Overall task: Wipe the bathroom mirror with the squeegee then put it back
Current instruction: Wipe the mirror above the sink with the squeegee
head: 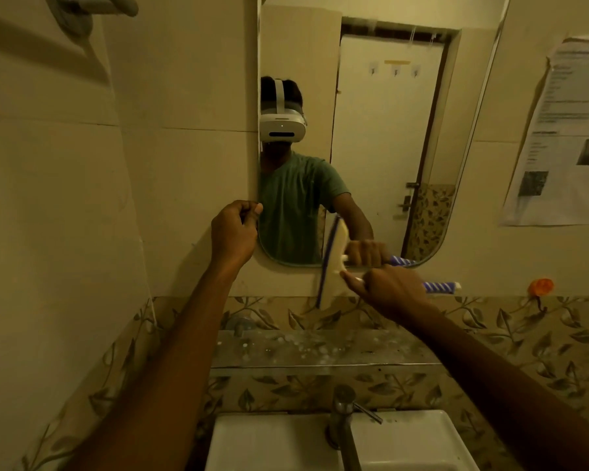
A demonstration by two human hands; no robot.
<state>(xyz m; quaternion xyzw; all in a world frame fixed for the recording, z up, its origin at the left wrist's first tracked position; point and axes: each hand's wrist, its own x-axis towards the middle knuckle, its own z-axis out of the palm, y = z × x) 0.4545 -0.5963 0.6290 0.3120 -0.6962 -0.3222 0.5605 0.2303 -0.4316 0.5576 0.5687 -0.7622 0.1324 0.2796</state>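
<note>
The bathroom mirror (388,137) hangs on the cream wall, tall with rounded lower corners. My right hand (388,288) is shut on the squeegee (330,266), a white head with a dark blade and a blue-and-white striped handle sticking out to the right. Its blade stands nearly upright across the mirror's bottom edge, partly over the wall below. My left hand (233,232) rests against the mirror's left edge with the fingers curled and nothing visibly in it. The mirror reflects a person in a green shirt and the squeegee.
Below the mirror runs a spotted glass shelf (320,350). A white sink (279,443) with a metal tap (344,413) lies at the bottom. An orange hook (541,287) and a paper sheet (561,130) are on the right wall.
</note>
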